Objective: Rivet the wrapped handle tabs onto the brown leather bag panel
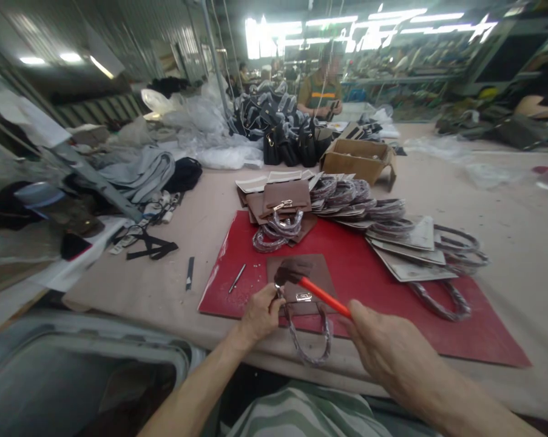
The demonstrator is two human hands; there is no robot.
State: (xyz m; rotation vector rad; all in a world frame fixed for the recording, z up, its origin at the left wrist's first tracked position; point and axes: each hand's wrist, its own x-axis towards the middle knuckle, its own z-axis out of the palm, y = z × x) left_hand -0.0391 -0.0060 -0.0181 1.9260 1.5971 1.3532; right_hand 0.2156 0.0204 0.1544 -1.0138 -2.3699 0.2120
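- Head view: a person sits at a long work table [173, 230] covered in pale cloth, looking down at both bare hands over a red mat [383, 279].
- The right hand [383, 346] is closed in a fist around the low end of a hammer [307, 280] with an orange handle. The handle runs up and to the left from the fist, and the dark head, blurred, hangs over a brown leather panel [301, 276].
- The left hand [260, 312] lies at the near left edge of that panel, fingertips pinched together close by the hammer head. What they pinch is too small to tell.
- The panel lies flat on the mat, straight ahead of the person, between the two hands. A small silver clasp [303, 297] sits on its near part, just right of the left fingertips and below the hammer head.
- A plastic-wrapped handle loop [309, 343] hangs from the panel's near edge over the table edge, towards the person.
- The left hand is the nearer one to the clasp; the right hand stands further off, down the length of the hammer handle.
- Further back on the mat lie a stack of brown panels [285, 197] and more wrapped handles [346, 194].
- Another person works at the far end of the table.
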